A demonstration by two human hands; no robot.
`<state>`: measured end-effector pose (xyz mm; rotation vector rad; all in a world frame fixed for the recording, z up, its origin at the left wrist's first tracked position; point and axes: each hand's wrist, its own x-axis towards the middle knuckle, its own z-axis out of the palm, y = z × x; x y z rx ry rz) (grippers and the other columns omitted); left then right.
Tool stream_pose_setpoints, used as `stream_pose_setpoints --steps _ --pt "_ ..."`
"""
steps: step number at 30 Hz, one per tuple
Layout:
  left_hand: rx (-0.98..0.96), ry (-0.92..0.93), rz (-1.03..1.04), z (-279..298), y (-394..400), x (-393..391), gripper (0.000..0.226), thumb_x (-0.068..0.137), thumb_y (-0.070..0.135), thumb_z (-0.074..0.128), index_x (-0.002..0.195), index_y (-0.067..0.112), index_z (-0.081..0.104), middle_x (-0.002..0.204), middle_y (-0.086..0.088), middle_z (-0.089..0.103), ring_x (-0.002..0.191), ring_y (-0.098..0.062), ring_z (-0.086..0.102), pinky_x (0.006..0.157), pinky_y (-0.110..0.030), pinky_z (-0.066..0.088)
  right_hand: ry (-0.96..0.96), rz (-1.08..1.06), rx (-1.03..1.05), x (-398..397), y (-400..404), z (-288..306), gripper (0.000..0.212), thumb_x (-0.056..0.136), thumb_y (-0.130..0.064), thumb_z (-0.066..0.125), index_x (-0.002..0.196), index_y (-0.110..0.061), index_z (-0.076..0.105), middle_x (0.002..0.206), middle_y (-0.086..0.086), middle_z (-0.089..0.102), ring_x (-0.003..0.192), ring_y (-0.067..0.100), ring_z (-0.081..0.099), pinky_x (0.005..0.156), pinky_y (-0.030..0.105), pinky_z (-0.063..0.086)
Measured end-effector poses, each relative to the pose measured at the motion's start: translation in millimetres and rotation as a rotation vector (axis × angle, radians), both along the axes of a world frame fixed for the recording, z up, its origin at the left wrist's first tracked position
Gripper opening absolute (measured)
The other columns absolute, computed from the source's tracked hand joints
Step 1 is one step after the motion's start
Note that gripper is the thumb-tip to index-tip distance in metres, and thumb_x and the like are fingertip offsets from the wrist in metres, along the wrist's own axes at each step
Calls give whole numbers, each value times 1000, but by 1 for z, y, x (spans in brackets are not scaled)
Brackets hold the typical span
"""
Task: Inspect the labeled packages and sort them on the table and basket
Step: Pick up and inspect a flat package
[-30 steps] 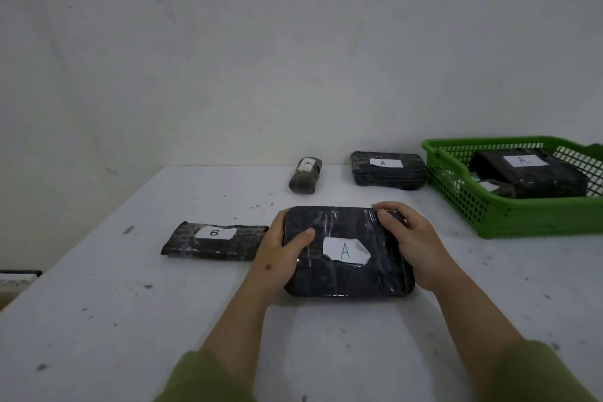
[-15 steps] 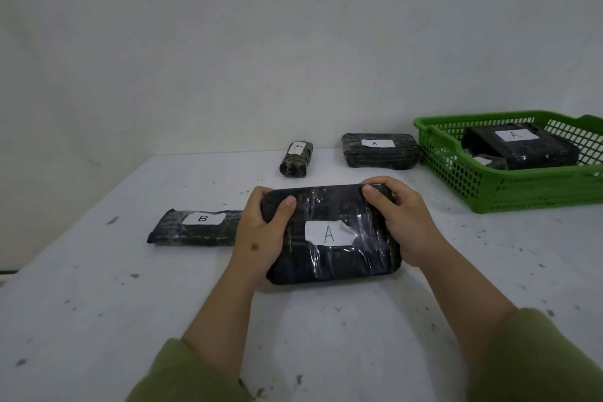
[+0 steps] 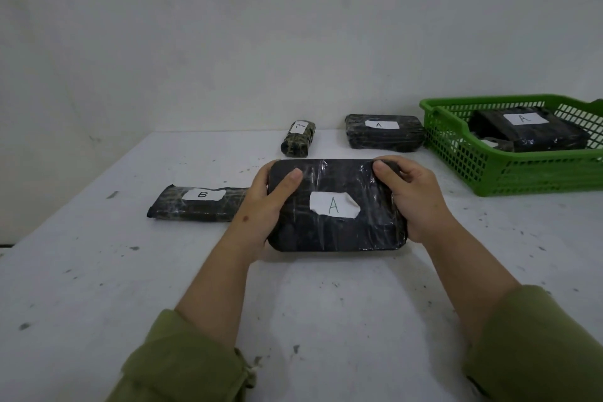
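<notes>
"A" on held package (image 3: 336,206), "B" on left package (image 3: 199,203)

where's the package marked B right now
In the head view, the B package lies flat on the white table, left of centre, just beside the left hand gripping the large A package.

green basket (image 3: 509,179) cut off right, small package (image 3: 489,143) inside mostly hidden, label unreadable

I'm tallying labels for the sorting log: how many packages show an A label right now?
3. One gripped by the left hand and right hand at centre, one at the table's far edge, one in the green basket. The basket may hide more.
</notes>
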<state>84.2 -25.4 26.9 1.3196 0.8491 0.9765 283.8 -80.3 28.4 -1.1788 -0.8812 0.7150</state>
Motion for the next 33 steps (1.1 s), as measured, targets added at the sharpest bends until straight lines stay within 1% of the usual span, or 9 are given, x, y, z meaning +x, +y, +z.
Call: stream_pose_setpoints --steps 3,6,9,15,20,24,27,29,33 --pt "-49 24 -119 -4 5 -6 81 79 15 73 140 42 29 122 -2 62 105 -20 64 89 -43 54 101 -17 -68 1 0 0 7 88 -18 63 82 -18 68 77 3 71 65 15 67 62 30 58" --pt "-39 -43 -57 -4 6 -8 76 85 6 64 140 44 29 114 -1 65 92 -18 69 72 -41 59 212 34 -170 0 1 0 14 89 -29 60 92 -17 67 92 9 71 77 21 69 72 38 58" --pt "-40 -95 17 -4 8 -6 65 89 8 60 137 45 36 113 7 65 87 -14 70 68 -41 59 305 192 -189 1 1 2 41 87 -42 59 123 -23 55 115 7 67 99 25 68 84 44 55" --pt "-111 -170 122 -2 8 -5 64 91 8 57 142 39 34 109 13 60 99 -19 64 74 -45 58 143 398 -171 -2 -7 -2 76 81 0 62 138 -41 34 115 13 62 91 28 68 74 45 59" --pt "-39 -141 58 -3 5 -6 80 85 19 65 145 43 18 134 5 51 108 -19 62 81 -42 57 136 354 -121 1 -5 -1 76 84 5 58 140 -42 34 112 9 62 86 23 70 69 40 60" --pt "195 -68 -38 -4 -2 -6 106 67 26 74 148 39 6 113 46 46 109 7 56 92 -29 52 156 239 -29 -2 -4 -1 63 80 -16 65 135 -35 43 118 7 60 80 18 71 61 35 59" --pt "294 -2 27 -7 -1 -4 83 73 20 78 138 37 30 120 26 50 115 -12 58 91 -32 53 119 224 22 -5 -7 1 52 65 -35 67 116 -30 58 124 9 56 81 17 71 60 31 58" --pt "257 -45 98 -8 0 -3 67 78 12 72 132 30 35 117 11 52 97 -25 66 77 -30 58 64 237 36 -6 -9 1 57 61 -33 70 116 -27 58 124 8 53 87 23 70 65 33 59" --pt "213 -60 217 -4 -1 -1 53 81 15 69 126 22 43 96 -3 61 58 -18 68 60 -25 58 -144 175 15 -8 -10 -2 73 59 -40 71 128 -38 47 125 -2 54 81 20 70 75 38 59"
